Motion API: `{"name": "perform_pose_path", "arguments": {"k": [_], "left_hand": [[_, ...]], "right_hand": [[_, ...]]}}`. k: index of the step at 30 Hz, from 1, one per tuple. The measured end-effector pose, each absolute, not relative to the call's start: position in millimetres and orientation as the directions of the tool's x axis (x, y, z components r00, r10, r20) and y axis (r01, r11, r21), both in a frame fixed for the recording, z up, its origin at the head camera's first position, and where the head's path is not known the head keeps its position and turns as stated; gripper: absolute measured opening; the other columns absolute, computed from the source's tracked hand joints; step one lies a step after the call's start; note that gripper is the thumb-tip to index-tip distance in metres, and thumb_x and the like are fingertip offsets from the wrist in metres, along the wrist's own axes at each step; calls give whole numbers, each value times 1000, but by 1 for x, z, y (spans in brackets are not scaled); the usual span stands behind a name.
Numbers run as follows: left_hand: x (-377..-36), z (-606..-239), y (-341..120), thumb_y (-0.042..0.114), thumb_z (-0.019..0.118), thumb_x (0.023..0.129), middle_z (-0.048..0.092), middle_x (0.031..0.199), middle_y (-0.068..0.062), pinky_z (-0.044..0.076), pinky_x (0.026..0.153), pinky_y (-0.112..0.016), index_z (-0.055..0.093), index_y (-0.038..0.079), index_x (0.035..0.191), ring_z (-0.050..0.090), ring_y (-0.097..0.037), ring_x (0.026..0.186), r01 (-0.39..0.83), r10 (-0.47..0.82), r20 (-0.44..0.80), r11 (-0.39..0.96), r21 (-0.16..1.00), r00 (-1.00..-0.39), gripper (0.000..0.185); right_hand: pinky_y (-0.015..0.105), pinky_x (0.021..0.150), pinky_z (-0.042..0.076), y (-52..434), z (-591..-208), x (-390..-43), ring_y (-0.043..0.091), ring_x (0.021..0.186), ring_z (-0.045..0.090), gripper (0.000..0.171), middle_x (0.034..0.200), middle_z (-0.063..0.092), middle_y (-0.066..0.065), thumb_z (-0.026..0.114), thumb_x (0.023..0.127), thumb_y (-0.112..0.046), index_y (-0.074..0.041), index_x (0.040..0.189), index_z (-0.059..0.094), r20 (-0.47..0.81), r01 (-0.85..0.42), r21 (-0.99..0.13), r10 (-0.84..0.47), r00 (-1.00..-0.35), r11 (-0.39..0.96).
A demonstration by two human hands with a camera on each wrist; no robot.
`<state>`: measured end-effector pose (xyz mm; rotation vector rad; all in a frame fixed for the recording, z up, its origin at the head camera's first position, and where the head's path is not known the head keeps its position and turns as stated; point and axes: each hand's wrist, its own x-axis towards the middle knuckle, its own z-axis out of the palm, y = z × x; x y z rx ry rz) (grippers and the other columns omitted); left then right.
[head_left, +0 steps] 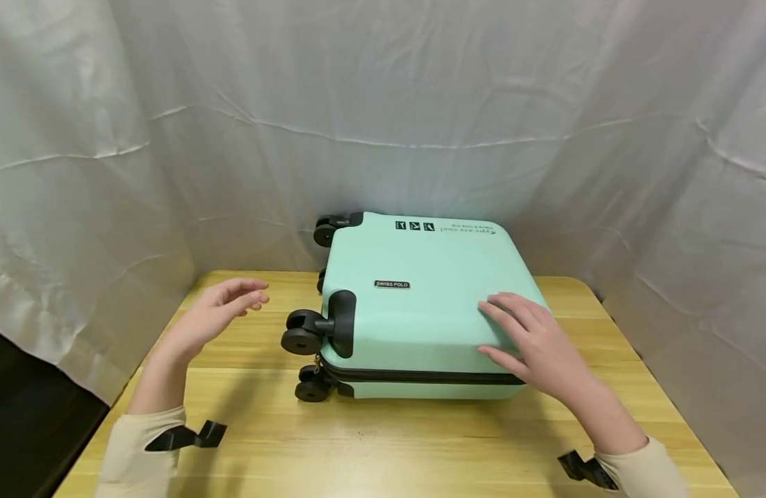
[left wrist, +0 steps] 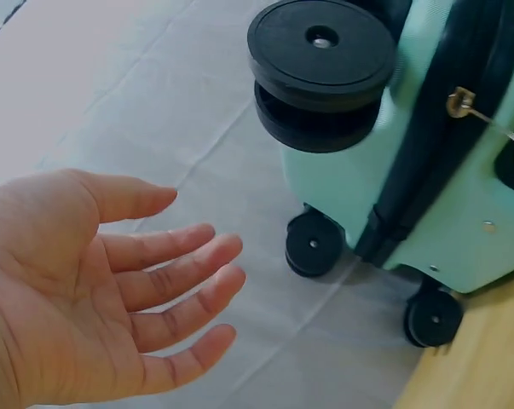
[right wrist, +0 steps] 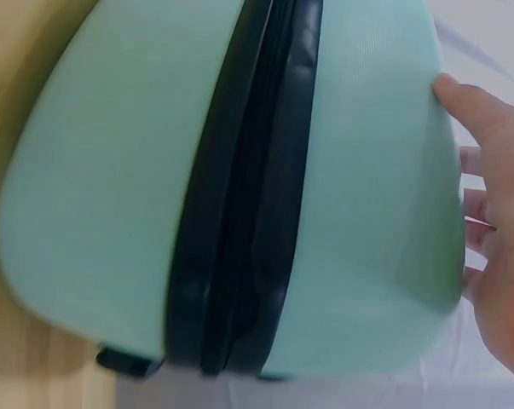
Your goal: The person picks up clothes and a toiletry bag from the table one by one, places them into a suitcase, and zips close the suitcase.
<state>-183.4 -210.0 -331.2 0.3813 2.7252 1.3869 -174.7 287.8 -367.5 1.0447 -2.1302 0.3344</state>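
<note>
A mint-green hard-shell suitcase [head_left: 432,297] lies flat on the wooden table, its black wheels [head_left: 303,333] pointing left. Along its near side runs a black zipper band [head_left: 420,375]; a metal zipper pull [left wrist: 461,103] shows near the wheels in the left wrist view. My right hand [head_left: 535,342] rests on the near right part of the lid, fingers spread and slightly bent. In the right wrist view its thumb touches the shell's edge. My left hand [head_left: 217,311] hovers to the left of the wheels, apart from the suitcase, with relaxed fingers and nothing held.
The wooden table [head_left: 358,449] extends in front of the suitcase and to both sides. Pale grey curtains [head_left: 383,138] hang behind it and at left and right, close to the suitcase's back. A dark area [head_left: 34,415] lies beyond the table's left edge.
</note>
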Motion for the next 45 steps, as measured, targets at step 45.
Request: {"name": "perform_pose_path", "arguments": {"k": [45], "left_hand": [[-251,-331,-134,44,47,101,26,162,1,16,121,-56,37,29,150,18,-24,152,670,640,210,667,324,-739,53]], "right_hand": [[17,119,20,325,-408,-130,44,117,51,76,130,55,28,49,94,-60,4,134,55,800,-606,-93,-302,-518,790]]}}
